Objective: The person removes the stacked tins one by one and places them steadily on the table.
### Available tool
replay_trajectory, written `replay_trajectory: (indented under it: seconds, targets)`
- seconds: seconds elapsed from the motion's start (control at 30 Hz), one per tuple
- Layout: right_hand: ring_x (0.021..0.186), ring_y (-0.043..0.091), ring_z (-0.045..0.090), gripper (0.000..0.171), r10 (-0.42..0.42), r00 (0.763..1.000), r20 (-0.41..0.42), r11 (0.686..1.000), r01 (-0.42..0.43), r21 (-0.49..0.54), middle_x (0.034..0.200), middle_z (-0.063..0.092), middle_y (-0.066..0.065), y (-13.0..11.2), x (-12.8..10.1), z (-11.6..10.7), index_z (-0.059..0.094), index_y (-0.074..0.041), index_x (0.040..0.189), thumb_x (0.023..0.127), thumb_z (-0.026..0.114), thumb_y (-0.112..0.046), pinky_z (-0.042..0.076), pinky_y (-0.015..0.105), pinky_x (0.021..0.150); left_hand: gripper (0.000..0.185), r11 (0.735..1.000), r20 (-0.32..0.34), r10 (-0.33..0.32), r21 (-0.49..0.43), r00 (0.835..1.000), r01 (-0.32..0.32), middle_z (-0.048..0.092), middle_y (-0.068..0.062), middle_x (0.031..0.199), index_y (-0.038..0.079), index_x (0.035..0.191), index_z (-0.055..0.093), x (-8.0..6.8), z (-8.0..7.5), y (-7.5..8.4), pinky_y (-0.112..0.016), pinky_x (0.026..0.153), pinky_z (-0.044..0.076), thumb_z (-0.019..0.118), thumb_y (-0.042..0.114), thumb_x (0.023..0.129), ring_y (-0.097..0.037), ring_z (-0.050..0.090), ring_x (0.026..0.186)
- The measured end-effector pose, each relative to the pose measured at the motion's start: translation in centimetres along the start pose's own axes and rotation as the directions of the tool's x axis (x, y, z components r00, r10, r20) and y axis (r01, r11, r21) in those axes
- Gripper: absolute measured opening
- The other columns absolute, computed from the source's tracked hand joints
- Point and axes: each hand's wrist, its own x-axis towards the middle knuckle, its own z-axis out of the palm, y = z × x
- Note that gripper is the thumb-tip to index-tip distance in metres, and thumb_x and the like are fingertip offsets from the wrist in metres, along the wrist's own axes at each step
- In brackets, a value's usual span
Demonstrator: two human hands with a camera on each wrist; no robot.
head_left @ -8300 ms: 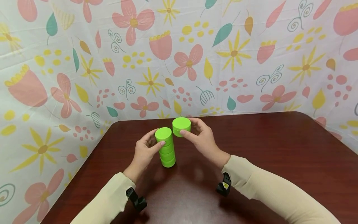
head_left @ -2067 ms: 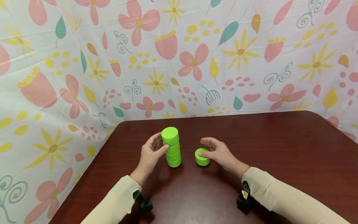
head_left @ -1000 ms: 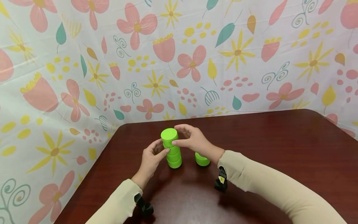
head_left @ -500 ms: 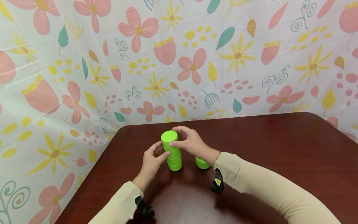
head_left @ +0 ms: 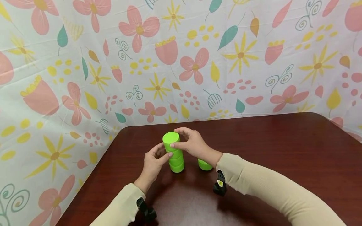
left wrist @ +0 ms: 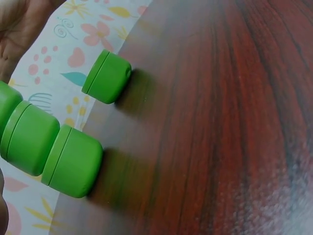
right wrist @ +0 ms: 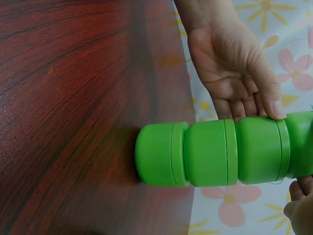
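Observation:
A stack of several green lidded jars [head_left: 176, 160] stands upright on the dark table. My left hand [head_left: 151, 164] grips the stack from the left; in the right wrist view its thumb [right wrist: 274, 104] presses on the jar just below the top one. With fingers behind and thumb in front, my right hand [head_left: 195, 145] holds the top jar [head_left: 171, 138], which sits on the stack. A single loose jar [head_left: 205, 165] stands to the stack's right, partly hidden by my right hand in the head view but fully seen in the left wrist view.
The reddish-brown wooden table [head_left: 271, 150] has a rounded back edge. A floral cloth [head_left: 181, 62] hangs behind it and along the left. Black wrist cameras [head_left: 219, 187] hang below both sleeves.
Earlier, my right hand held a jar up beside the stack, then set it on the table to the right. Since then it has moved left onto the top jar. My left hand stays at the stack.

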Motion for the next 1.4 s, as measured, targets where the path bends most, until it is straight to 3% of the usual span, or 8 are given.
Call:
replay_trajectory:
  seconds: [0.67, 0.97, 1.4]
  targets:
    - [0.126, 0.025, 0.045, 0.056, -0.031, 0.999, -0.034, 0.998, 0.033, 0.056, 0.131, 0.053, 0.010, 0.8, 0.0, 0.2, 0.051, -0.007, 0.129, 0.079, 0.074, -0.019, 0.040, 0.043, 0.099, 0.040, 0.999, 0.000, 0.041, 0.003, 0.999, -0.041, 0.067, -0.016, 0.103, -0.002, 0.118, 0.060, -0.1, -0.1, -0.1, -0.025, 0.075, 0.053, 0.071, 0.003, 0.079, -0.014, 0.064, 0.094]
    - [0.120, 0.021, 0.050, 0.056, -0.016, 0.999, -0.050, 0.997, 0.019, 0.075, 0.129, 0.054, 0.006, 0.4, -0.2, -0.9, 0.051, -0.010, 0.129, 0.079, 0.074, -0.018, 0.049, 0.038, 0.089, 0.040, 0.999, 0.015, 0.033, -0.014, 0.999, -0.033, 0.066, -0.020, 0.105, 0.000, 0.118, 0.060, 0.0, 0.1, 0.0, -0.025, 0.077, 0.052, 0.070, 0.001, 0.079, -0.015, 0.064, 0.094]
    - [0.121, 0.023, 0.050, 0.057, -0.012, 0.998, -0.066, 0.998, 0.017, 0.068, 0.129, 0.053, 0.008, 0.9, -0.9, -2.8, 0.050, -0.009, 0.129, 0.078, 0.075, -0.020, 0.045, 0.041, 0.093, 0.045, 1.000, 0.017, 0.007, -0.008, 1.000, -0.007, 0.062, -0.024, 0.112, -0.003, 0.123, 0.056, 0.0, -0.1, 0.1, -0.024, 0.079, 0.051, 0.070, -0.001, 0.080, -0.013, 0.063, 0.096]
